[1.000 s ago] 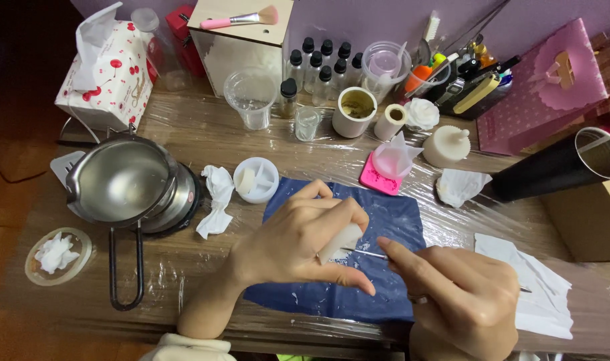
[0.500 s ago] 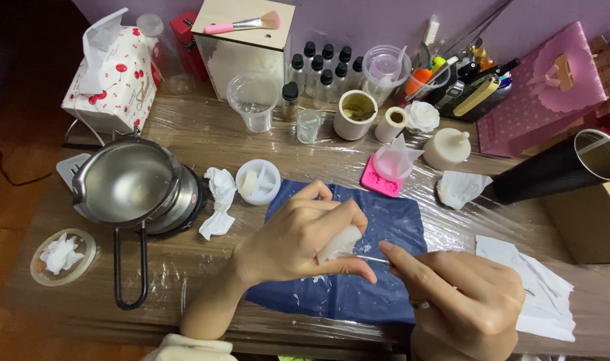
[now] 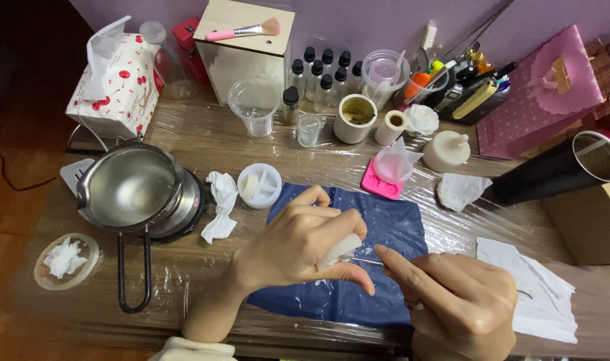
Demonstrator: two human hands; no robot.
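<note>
One wooden table [image 3: 204,144] wrapped in clear plastic film, a purple wall behind it, brown floor off its left edge. One dark blue cloth mat [image 3: 392,224] at the table's front centre, flecked with white shavings; all places below told from this mat.

Left of the mat: one steel melting pot [image 3: 128,190] with a long black handle, seated on a small round heater. Far left and back: one white tissue box with red cherry print [image 3: 117,83]. Behind the mat: one pale wooden box [image 3: 241,50] carrying one pink makeup brush [image 3: 241,30]. Right of the mat: one black metal tube [image 3: 559,167] lying on its side, one pink paper bag [image 3: 545,87] behind that.

Behind the mat, smaller: seven or so black-capped glass bottles [image 3: 318,67], count uncertain; two clear plastic cups [image 3: 251,103]; one white ceramic cup [image 3: 355,117]; one pink square mould [image 3: 382,180] under a clear funnel-shaped cup. Just off the mat's back left corner: one round white divided dish [image 3: 259,185].

Two hands over the mat's front half. Left hand [image 3: 295,244] curled shut around one small white wax piece [image 3: 339,249], thumb below, fingers wrapped on top. Right hand [image 3: 462,301] pinched closed on one thin metal tool [image 3: 361,260], forefinger stretched along it, tip touching the wax piece; one ring on this hand.
</note>
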